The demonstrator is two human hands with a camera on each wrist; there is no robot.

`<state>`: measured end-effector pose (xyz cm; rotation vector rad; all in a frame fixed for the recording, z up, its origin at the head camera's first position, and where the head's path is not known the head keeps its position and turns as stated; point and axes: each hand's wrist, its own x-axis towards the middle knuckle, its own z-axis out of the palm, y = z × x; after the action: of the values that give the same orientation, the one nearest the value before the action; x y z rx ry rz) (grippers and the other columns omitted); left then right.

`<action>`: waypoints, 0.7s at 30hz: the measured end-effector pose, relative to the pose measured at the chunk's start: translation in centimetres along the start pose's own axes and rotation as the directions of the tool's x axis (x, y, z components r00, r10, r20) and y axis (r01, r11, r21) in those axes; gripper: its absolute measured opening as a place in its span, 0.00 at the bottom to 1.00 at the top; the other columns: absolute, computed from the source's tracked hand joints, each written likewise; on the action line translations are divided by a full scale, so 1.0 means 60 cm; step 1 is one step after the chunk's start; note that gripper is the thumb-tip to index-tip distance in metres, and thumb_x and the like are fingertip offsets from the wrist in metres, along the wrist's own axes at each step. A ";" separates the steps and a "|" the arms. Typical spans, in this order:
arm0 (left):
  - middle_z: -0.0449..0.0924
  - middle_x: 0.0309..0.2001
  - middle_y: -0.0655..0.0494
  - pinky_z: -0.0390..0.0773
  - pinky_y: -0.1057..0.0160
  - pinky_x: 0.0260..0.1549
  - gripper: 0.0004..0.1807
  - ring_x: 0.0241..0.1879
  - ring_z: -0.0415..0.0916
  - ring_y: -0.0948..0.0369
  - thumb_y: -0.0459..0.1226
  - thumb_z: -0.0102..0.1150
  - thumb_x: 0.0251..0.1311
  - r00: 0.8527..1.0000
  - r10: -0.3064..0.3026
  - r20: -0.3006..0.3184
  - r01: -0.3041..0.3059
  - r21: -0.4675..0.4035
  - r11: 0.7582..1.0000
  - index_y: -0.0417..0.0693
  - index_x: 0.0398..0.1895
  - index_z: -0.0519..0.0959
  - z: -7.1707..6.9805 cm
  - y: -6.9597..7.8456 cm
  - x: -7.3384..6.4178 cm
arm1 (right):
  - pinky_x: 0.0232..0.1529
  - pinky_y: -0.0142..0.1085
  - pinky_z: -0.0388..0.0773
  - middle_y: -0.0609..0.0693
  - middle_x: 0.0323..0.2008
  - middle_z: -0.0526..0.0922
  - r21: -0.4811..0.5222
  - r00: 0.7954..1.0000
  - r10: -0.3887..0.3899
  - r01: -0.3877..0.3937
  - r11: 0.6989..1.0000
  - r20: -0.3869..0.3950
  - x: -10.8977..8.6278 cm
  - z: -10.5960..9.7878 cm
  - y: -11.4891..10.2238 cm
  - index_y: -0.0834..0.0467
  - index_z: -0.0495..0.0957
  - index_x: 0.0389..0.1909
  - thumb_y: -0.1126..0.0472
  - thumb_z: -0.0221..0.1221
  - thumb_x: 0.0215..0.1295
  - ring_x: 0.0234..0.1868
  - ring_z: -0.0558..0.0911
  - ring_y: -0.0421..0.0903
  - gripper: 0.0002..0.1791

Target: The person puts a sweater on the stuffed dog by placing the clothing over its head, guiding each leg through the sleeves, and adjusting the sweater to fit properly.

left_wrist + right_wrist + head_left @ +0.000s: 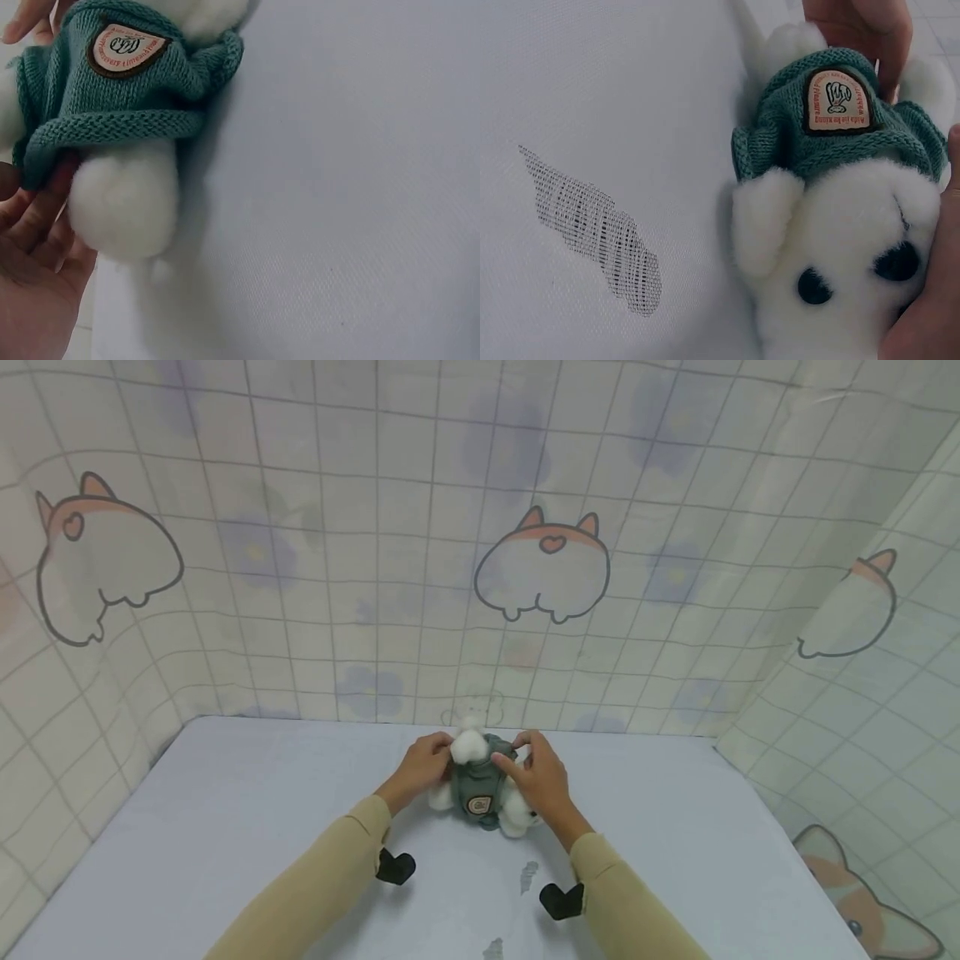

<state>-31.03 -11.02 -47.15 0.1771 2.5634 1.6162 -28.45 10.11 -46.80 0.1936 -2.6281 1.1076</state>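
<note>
A white plush toy (468, 747) with black eyes, its kind hard to tell, wears a green knitted sweater (477, 787) with a printed patch. It lies on the white table, head to the right and legs to the left. My left hand (427, 767) grips the sweater at the hem, its fingers partly under the knit beside a leg (127, 199). My right hand (542, 781) is by the head (840, 262), thumb and index finger pinching the sweater's far edge near the neck. The right fingertips are outside the right wrist view.
The white-covered table (262, 827) meets a patterned curtain (375, 610) close behind the toy. Worn grey patches (600, 225) mark the cloth nearer the front. A black heart-shaped piece (396, 867) hangs by the left cuff, another (561, 902) by the right.
</note>
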 end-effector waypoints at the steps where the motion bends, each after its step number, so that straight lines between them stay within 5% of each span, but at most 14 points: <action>1: 0.82 0.38 0.51 0.77 0.63 0.37 0.13 0.37 0.77 0.60 0.40 0.47 0.69 1.000 0.004 -0.009 -0.004 0.008 1.000 0.44 0.42 0.80 -0.001 0.001 -0.001 | 0.24 0.32 0.63 0.47 0.25 0.71 0.001 1.000 0.000 0.000 1.000 0.009 0.000 -0.001 0.001 0.52 0.73 0.45 0.41 0.65 0.57 0.23 0.66 0.39 0.23; 8: 0.83 0.36 0.51 0.80 0.63 0.40 0.14 0.35 0.79 0.61 0.42 0.48 0.70 1.000 -0.023 -0.006 0.023 -0.016 1.000 0.43 0.41 0.80 -0.006 0.002 -0.008 | 0.32 0.33 0.70 0.45 0.52 0.77 -0.055 0.994 -0.041 0.046 0.997 0.099 -0.001 -0.003 0.002 0.49 0.73 0.53 0.37 0.69 0.50 0.32 0.72 0.41 0.33; 14: 0.83 0.32 0.50 0.78 0.66 0.31 0.13 0.33 0.78 0.61 0.40 0.47 0.70 1.000 -0.015 0.012 0.015 0.013 1.000 0.43 0.37 0.80 -0.015 -0.006 -0.017 | 0.39 0.43 0.78 0.46 0.62 0.72 -0.191 0.981 -0.121 0.150 0.970 0.152 -0.003 -0.010 -0.009 0.45 0.76 0.58 0.36 0.69 0.48 0.49 0.81 0.51 0.36; 21: 0.85 0.33 0.52 0.78 0.66 0.28 0.10 0.33 0.80 0.61 0.37 0.49 0.69 0.999 -0.044 0.029 0.042 0.059 0.997 0.41 0.38 0.79 -0.026 -0.016 -0.029 | 0.27 0.34 0.73 0.46 0.63 0.70 -0.386 0.964 -0.108 0.199 0.901 0.244 0.004 -0.012 -0.022 0.44 0.72 0.63 0.28 0.64 0.46 0.40 0.82 0.48 0.44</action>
<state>-29.58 -13.09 -47.27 0.1487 2.5753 1.5137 -28.20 9.68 -45.34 0.4467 -2.9028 0.4883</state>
